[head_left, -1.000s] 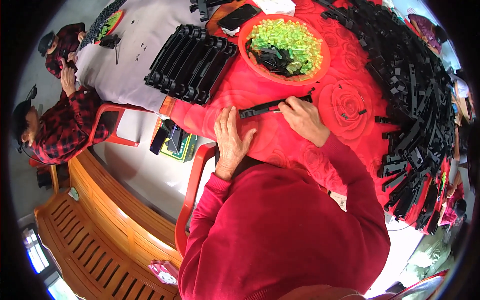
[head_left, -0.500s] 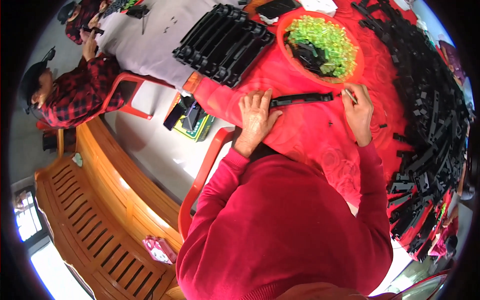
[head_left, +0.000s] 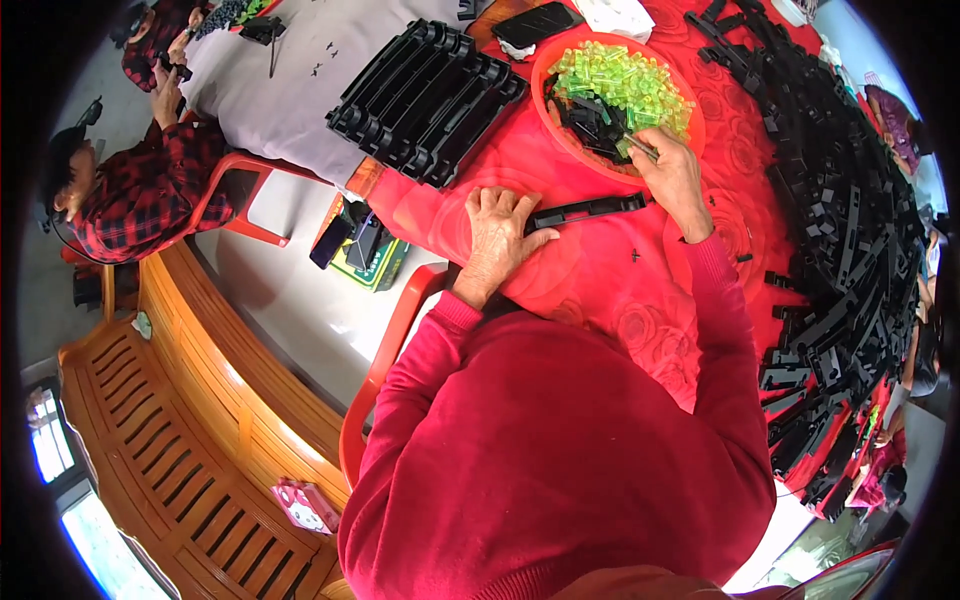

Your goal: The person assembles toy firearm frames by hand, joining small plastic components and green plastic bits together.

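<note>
A long black plastic strip (head_left: 592,208) with raised ends lies on the red tablecloth in front of me. My left hand (head_left: 498,232) rests at its left end, which sits between the thumb and forefinger; the other fingers lie on the cloth. Above the strip's right end, my right hand (head_left: 668,178) is closed on a slim stick-like tool (head_left: 642,149). Its tip points into the red basin (head_left: 700,125), over the small black parts (head_left: 596,122). Beside these, bright yellow-green translucent pieces (head_left: 625,78) are heaped in the same basin.
Several similar black strips (head_left: 428,100) are stacked left of the basin. A large pile of black parts (head_left: 850,240) covers the table's right side. Behind the basin lie a dark phone (head_left: 538,22) and white paper (head_left: 612,16). A person in a plaid shirt (head_left: 150,195) sits at left.
My right hand has moved left and away from me with the tool, from beside the strip's right end to the basin. My left hand stays at the strip's left end.
</note>
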